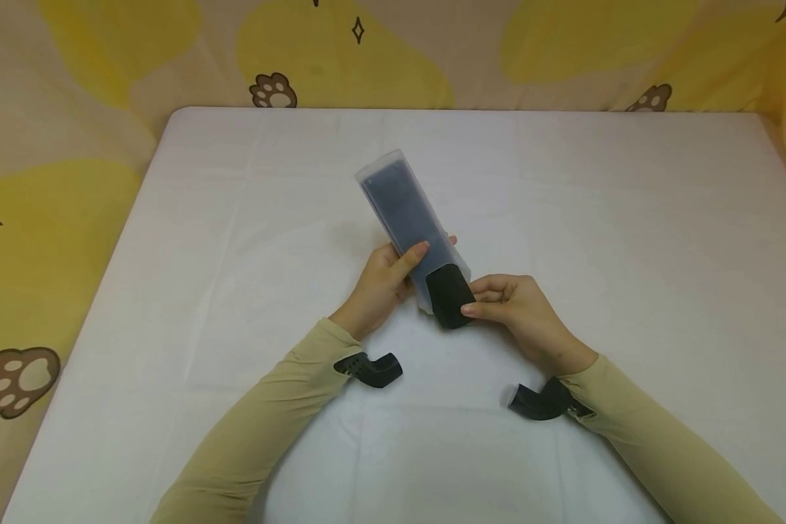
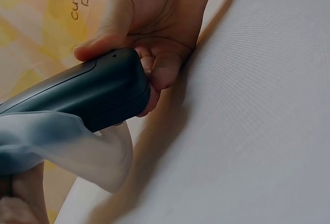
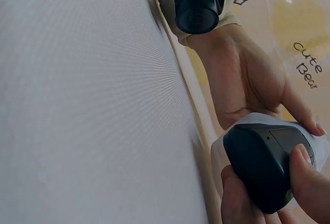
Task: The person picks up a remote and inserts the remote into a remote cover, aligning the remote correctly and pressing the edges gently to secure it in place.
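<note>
A black remote control (image 1: 448, 297) lies slantwise in a long translucent sleeve (image 1: 399, 200), its near end sticking out bare. My left hand (image 1: 380, 284) grips the sleeve around its middle, thumb across the upper face. At the exposed end, my right hand (image 1: 520, 309) pinches the remote between thumb and fingers. The left wrist view shows the loose mouth of the sleeve (image 2: 108, 159) hanging open below the bare end. A seam and a small dark dot show on the remote (image 3: 258, 157) in the right wrist view. Most of its length stays covered by the sleeve.
A white-covered table (image 1: 268, 218) spreads beneath both hands. Yellow and beige cloth (image 1: 380, 65) with paw prints hangs behind it and along the left side. Black wrist cameras (image 1: 376, 370) protrude from both sleeve cuffs, close above the table.
</note>
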A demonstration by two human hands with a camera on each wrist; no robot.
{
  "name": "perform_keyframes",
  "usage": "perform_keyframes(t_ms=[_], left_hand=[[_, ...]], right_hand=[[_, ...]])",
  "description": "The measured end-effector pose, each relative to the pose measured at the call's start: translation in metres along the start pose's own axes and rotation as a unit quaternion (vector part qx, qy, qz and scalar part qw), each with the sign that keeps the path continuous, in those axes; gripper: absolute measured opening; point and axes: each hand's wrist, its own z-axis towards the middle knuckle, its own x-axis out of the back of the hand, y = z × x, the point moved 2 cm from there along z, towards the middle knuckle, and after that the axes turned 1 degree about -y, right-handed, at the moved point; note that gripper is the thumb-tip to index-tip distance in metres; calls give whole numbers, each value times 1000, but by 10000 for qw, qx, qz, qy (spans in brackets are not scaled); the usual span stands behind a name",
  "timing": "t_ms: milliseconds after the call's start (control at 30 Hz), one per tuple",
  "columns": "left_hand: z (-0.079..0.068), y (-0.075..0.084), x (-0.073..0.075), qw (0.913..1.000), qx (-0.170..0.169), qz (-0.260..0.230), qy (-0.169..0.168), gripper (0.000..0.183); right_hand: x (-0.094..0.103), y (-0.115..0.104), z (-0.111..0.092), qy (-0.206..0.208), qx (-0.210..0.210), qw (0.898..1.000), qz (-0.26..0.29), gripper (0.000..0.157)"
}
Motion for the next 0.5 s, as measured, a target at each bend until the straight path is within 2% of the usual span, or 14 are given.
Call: perform_keyframes(t_ms=[500], left_hand=[[-1, 0, -3, 9999, -53, 55, -122, 37]], right_hand=[[1, -1, 0, 17, -67, 10000, 8, 28]])
